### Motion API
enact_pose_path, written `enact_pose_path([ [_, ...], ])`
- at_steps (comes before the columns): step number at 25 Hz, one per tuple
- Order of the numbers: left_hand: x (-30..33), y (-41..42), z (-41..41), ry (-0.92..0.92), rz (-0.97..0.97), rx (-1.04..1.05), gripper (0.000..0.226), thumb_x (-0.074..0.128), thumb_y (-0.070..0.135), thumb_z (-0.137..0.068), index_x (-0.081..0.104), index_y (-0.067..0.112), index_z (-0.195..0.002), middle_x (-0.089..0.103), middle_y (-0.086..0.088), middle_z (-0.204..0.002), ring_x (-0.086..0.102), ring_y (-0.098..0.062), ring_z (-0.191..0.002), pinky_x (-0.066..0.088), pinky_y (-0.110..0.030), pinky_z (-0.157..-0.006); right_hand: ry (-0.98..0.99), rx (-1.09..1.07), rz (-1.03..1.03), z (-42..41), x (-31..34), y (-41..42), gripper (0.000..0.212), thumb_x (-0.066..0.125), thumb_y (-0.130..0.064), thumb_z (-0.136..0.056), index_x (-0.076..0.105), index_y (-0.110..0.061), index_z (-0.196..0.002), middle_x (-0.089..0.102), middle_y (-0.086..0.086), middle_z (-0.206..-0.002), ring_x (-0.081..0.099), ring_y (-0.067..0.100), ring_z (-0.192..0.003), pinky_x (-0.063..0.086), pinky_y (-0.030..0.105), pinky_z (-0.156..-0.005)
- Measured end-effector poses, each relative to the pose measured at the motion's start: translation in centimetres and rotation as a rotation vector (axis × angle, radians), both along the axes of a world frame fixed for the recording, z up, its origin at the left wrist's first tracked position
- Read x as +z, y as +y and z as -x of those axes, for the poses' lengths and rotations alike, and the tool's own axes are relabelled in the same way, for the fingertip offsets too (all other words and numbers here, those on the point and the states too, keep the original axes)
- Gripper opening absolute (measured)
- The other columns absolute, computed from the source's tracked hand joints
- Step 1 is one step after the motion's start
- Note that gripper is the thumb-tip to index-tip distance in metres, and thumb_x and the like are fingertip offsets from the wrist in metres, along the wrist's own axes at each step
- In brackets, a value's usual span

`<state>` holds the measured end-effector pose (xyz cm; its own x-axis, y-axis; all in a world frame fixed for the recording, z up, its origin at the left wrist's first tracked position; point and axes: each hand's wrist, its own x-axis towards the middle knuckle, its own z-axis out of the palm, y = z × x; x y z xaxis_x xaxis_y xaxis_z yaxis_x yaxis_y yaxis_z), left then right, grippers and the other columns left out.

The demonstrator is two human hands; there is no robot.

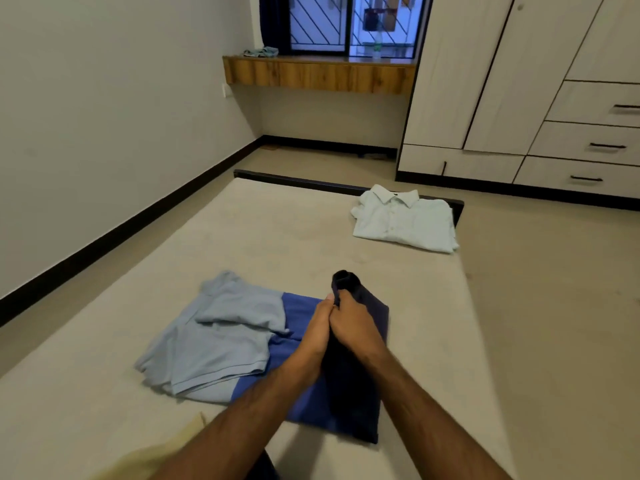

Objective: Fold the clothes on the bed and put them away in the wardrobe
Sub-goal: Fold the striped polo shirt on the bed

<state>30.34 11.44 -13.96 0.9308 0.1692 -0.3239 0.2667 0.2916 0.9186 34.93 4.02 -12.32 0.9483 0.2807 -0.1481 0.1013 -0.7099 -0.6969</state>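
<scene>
A dark navy garment (360, 386) lies in a long narrow strip on the near part of the bed (284, 237), its far end bunched up into a small dark knob. Both hands meet over that far end. The left hand (320, 329) and the right hand (355, 323) press side by side, fingers curled round the dark cloth and gripping it, thumbs close together. Both forearms reach in from the near edge, bare.

Under the navy piece lies a bright blue garment (298, 341), spread flat, its near edge sticking out beside the left forearm. Overlapping the blue one on its left side is a pale blue shirt (214, 348), loosely laid and rumpled, with one part doubled back over itself. The three pieces touch and form one heap on the near middle of the bed.

Well apart from them, at the far right corner of the bed, sits a light mint collared shirt (403, 220), already folded into a neat rectangle, collar up and buttons showing.

The bed's cover is plain beige, with a dark frame edge at the far end. Beyond it to the right stands the wardrobe (519, 81), pale wood-grain with closed doors and a stack of drawers with dark handles. On the far wall a wooden shelf (318, 72) runs beneath a barred window (349, 22); a small crumpled cloth (261, 51) lies on the shelf's left end and a bottle (377, 46) stands near its right.
</scene>
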Motion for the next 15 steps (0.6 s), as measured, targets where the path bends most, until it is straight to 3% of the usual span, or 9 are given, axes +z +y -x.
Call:
enact_pose_path([
  [3, -0.1, 4.5, -0.4, 0.066, -0.103, 0.023, 0.028, 0.041, 0.034, -0.105, 0.061, 0.016, -0.098, 0.064, -0.004, -0.092, 0.061, -0.018, -0.082, 0.051, -0.034, -0.075, -0.019, 0.080, 0.157, 0.7, -1.7, 4.0, 0.029, 0.032, -0.026, -0.102, 0.046, -0.018, -0.126, 0.066, 0.012, -0.109, 0.068, 0.031, -0.087, 0.060, 0.046, -0.076],
  [5, -1.9, 6.4, -0.8, 0.200, -0.138, 0.060, 0.030, 0.043, 0.031, -0.105, 0.066, 0.012, -0.102, 0.070, -0.011, -0.099, 0.066, -0.023, -0.091, 0.052, -0.034, -0.075, 0.036, 0.102, 0.132, 1.1, -3.1, 5.4, 0.032, 0.033, -0.028, -0.100, 0.047, -0.020, -0.128, 0.067, 0.012, -0.106, 0.070, 0.030, -0.077, 0.062, 0.046, -0.069],
  [7, -3.5, 8.1, -0.6, 0.212, -0.179, 0.070, 0.029, 0.049, 0.030, -0.102, 0.060, 0.010, -0.119, 0.071, -0.014, -0.105, 0.068, -0.022, -0.089, 0.053, -0.032, -0.069, 0.154, 0.129, -0.031, 1.2, -4.0, 5.9, 0.039, 0.035, -0.024, -0.099, 0.045, -0.021, -0.137, 0.071, 0.012, -0.101, 0.071, 0.028, -0.063, 0.062, 0.040, -0.057],
  [9, -4.5, 9.1, -0.5, 0.160, -0.360, 0.064, 0.030, 0.054, 0.022, -0.098, 0.050, 0.012, -0.126, 0.067, -0.009, -0.104, 0.063, -0.015, -0.085, 0.049, -0.025, -0.068, 0.299, 0.128, -0.256, 1.0, -3.8, 4.7, 0.047, 0.037, -0.014, -0.100, 0.041, -0.023, -0.146, 0.072, 0.012, -0.097, 0.072, 0.027, -0.060, 0.057, 0.034, -0.051],
  [11, -4.5, 9.4, -0.2, 0.088, -0.621, 0.033, 0.037, 0.055, 0.011, -0.094, 0.044, 0.014, -0.130, 0.061, -0.002, -0.092, 0.058, -0.013, -0.081, 0.046, -0.021, -0.066, 0.276, 0.021, -0.362, 0.3, -3.8, 1.8, 0.044, 0.042, -0.004, -0.097, 0.053, -0.021, -0.135, 0.072, 0.010, -0.092, 0.072, 0.027, -0.064, 0.057, 0.037, -0.054],
  [13, -3.8, 9.7, 0.0, 0.003, -0.935, 0.038, 0.041, 0.052, 0.007, -0.090, 0.044, 0.013, -0.130, 0.058, -0.003, -0.096, 0.061, -0.022, -0.086, 0.051, -0.033, -0.072, 0.018, -0.190, -0.175, -0.4, -4.4, -2.4, 0.029, 0.050, -0.010, -0.094, 0.062, -0.025, -0.115, 0.071, 0.002, -0.097, 0.071, 0.026, -0.079, 0.059, 0.044, -0.069],
  [15, -3.1, 9.8, 0.0, -0.028, -1.342, 0.101, 0.031, 0.049, 0.012, -0.090, 0.049, 0.013, -0.121, 0.055, -0.006, -0.110, 0.061, -0.029, -0.090, 0.050, -0.041, -0.073, -0.134, -0.237, 0.219, -0.5, -5.3, -6.2, 0.022, 0.055, -0.029, -0.095, 0.057, -0.028, -0.117, 0.062, -0.004, -0.114, 0.066, 0.023, -0.097, 0.054, 0.039, -0.080],
])
